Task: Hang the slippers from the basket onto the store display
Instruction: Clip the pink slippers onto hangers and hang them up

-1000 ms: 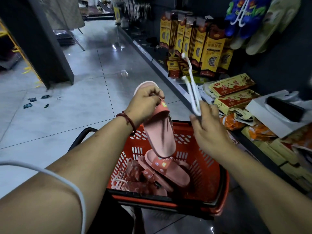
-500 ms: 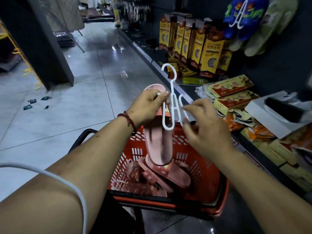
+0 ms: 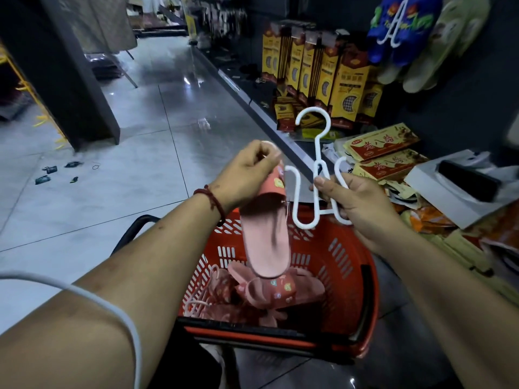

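a: well, what is seen nearest, at seven o'clock?

b: a white cable [image 3: 112,304] is draped over the left forearm, and a red bracelet [image 3: 213,200] is worn at that wrist.

a: and at six o'clock?

b: a red basket [image 3: 351,290] is set below both hands. a heap of pink slippers [image 3: 269,293] is piled inside it.

a: how are the hands held?

b: the left hand [image 3: 247,175] is curled, and the toe end of a pink slipper [image 3: 264,242] is pinched between its thumb and fingers. the slipper is hung heel down over the basket. the right hand [image 3: 362,203], at three o'clock of the left, is closed round the right loop of a white hanger [image 3: 316,150], which is held upright with its hook at twelve o'clock.

a: is the slipper touched by the hanger?

b: the hanger's left loop is held just beside the slipper's strap. whether they touch cannot be told.

a: and farther off?

b: flat yellow packets [image 3: 384,144] and a white box [image 3: 449,192] are laid on a shelf at three o'clock. upright yellow boxes [image 3: 345,88] are lined up at one o'clock. above them, blue slippers [image 3: 398,29] on a white hanger and green slippers [image 3: 438,51] are hung on the dark display wall [image 3: 463,108].
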